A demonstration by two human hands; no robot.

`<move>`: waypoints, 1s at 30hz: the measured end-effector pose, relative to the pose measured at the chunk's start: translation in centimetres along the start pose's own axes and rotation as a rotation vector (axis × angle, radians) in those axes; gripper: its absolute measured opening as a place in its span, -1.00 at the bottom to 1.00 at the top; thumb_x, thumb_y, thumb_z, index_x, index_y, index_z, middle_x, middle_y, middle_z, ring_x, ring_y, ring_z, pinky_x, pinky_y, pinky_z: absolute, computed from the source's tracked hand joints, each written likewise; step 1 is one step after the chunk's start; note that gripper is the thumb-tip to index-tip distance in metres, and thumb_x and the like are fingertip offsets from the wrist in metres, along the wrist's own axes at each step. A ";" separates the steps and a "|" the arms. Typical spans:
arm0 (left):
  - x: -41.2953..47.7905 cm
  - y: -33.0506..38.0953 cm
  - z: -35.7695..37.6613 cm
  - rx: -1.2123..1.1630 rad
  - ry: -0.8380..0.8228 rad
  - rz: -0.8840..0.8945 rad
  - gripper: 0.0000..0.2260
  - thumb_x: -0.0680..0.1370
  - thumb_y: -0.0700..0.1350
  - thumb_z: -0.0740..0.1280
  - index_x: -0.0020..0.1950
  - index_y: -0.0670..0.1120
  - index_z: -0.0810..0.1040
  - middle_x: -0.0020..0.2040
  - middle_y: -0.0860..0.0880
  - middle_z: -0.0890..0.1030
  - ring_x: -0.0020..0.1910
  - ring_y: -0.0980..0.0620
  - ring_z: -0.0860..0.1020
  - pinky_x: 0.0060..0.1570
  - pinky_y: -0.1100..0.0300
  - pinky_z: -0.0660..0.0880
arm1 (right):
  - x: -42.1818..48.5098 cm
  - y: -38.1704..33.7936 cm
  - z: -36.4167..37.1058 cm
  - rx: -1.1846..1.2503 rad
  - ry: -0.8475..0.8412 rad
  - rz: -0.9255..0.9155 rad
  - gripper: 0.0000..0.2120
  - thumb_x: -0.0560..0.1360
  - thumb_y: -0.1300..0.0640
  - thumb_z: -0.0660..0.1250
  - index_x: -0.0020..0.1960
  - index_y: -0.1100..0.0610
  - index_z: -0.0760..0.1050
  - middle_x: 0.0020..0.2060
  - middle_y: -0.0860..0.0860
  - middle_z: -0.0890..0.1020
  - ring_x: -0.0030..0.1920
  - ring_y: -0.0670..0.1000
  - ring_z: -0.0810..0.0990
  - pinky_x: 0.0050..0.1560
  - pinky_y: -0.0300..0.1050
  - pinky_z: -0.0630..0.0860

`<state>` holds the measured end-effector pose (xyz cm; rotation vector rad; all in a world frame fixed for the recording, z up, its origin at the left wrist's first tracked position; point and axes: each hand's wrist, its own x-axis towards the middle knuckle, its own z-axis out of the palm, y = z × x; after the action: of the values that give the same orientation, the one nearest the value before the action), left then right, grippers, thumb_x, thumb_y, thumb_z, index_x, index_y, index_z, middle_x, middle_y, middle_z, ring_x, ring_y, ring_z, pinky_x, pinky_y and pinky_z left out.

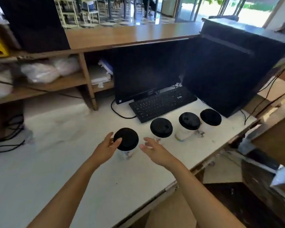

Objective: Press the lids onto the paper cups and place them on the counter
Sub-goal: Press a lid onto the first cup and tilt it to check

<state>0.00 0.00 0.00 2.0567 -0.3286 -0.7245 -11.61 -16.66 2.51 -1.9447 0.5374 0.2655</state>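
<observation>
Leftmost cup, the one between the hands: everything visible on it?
The leftmost cup is white paper with a faint print too blurred to read. A black domed lid, plastic by its look, covers its mouth. It stands upright on the white counter, at the end of a row of four lidded cups, apart from the next cup. The left hand, fingers relaxed, meets its left side, thumb on the lid's edge. The right hand hovers open on its right, not touching.

The person's left forearm (pixel 69 186) and right forearm (pixel 204 191), both bare to the wrist, ending in the bare left hand (pixel 105 148) and right hand (pixel 156 153).
</observation>
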 end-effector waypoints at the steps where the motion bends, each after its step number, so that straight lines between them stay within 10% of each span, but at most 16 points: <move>1: 0.3 -0.1 0.3 -0.098 0.015 -0.014 -0.49 0.57 0.13 0.18 0.47 -0.03 0.23 0.42 -0.07 0.39 0.33 -0.05 0.40 0.35 0.01 0.34 | 0.7 -0.2 0.6 0.038 0.020 0.003 -0.44 0.59 -0.11 0.13 0.51 0.06 0.12 0.46 0.07 0.29 0.42 0.04 0.32 0.29 -0.12 0.30; 16: -1.9 -2.9 -1.6 -0.377 0.261 -0.049 -0.70 0.59 0.02 0.21 0.30 0.01 0.49 0.13 0.04 0.56 0.13 0.05 0.53 0.25 0.04 0.46 | 4.6 -1.8 7.2 0.242 0.050 -0.095 -0.69 0.62 0.01 0.11 0.33 -0.03 0.42 0.13 -0.08 0.55 0.22 0.02 0.53 0.31 0.04 0.44; 21: -3.0 -4.4 -3.0 -0.379 0.339 -0.112 -0.74 0.58 0.05 0.21 0.25 0.04 0.47 0.12 0.09 0.56 0.11 0.06 0.52 0.26 -0.02 0.45 | 5.5 -2.9 9.5 0.222 0.012 -0.123 -0.66 0.61 -0.03 0.10 0.34 0.04 0.40 0.18 -0.06 0.54 0.20 -0.04 0.51 0.08 -0.29 0.42; 26: -1.0 -2.0 -3.9 -0.170 0.449 -0.003 -0.60 0.64 0.06 0.03 0.45 0.01 0.28 0.36 0.10 0.40 0.37 0.11 0.33 0.24 0.32 0.20 | 7.2 -5.4 11.0 0.211 0.145 -0.176 -0.63 0.63 -0.06 0.02 0.31 0.09 0.39 0.06 -0.10 0.48 0.09 -0.11 0.46 0.02 -0.30 0.36; 30: 1.3 -2.0 -2.8 0.120 0.448 0.082 -0.63 0.65 -0.06 -0.01 0.41 -0.08 0.37 0.41 -0.05 0.42 0.38 0.02 0.36 0.35 0.23 0.24 | 8.3 -5.5 12.0 0.210 0.201 -0.228 -0.72 0.64 0.10 0.03 0.21 0.11 0.46 -0.03 -0.07 0.54 -0.02 -0.08 0.52 -0.05 -0.32 0.43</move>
<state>2.69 2.38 -0.98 2.2348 -0.2009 -0.1854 -1.05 -5.96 -1.62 -1.8164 0.4488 -0.1281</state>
